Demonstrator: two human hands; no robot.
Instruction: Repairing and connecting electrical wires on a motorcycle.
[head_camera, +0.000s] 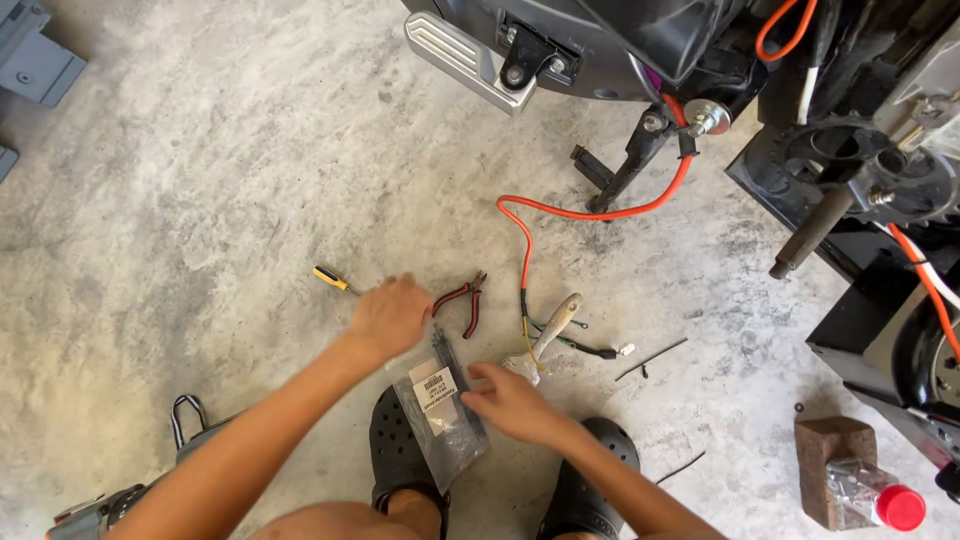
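From the head camera, the person squats on a concrete floor (200, 180), so the tools are spread just ahead of the black clogs (400, 450), within arm's reach of the vehicle underside (620, 50) at the top of the view.

The left hand (390, 315) reaches forward with its back to the camera. Its fingers curl downward and lie over the shaft of a yellow-handled screwdriver (330, 279), whose handle sticks out just to the left of the knuckles; whether the fingers are closed on the shaft or only resting over it cannot be told. Just to the right of these fingers lie red-handled pliers (463, 303), close by but apart from them.

The right hand (515, 403) hovers low with its fingers loosely together and pointing left, the tips at the right edge of a clear plastic bag of black cable ties (445, 410); contact looks likely but is not certain. The bag lies flat on the floor and partly over the left clog, between the two hands, below the left fingers.

Beyond the right fingers lies a wooden-handled tool (555, 325), beside the frayed end of an orange cable (560, 212) that hangs down from the vehicle.
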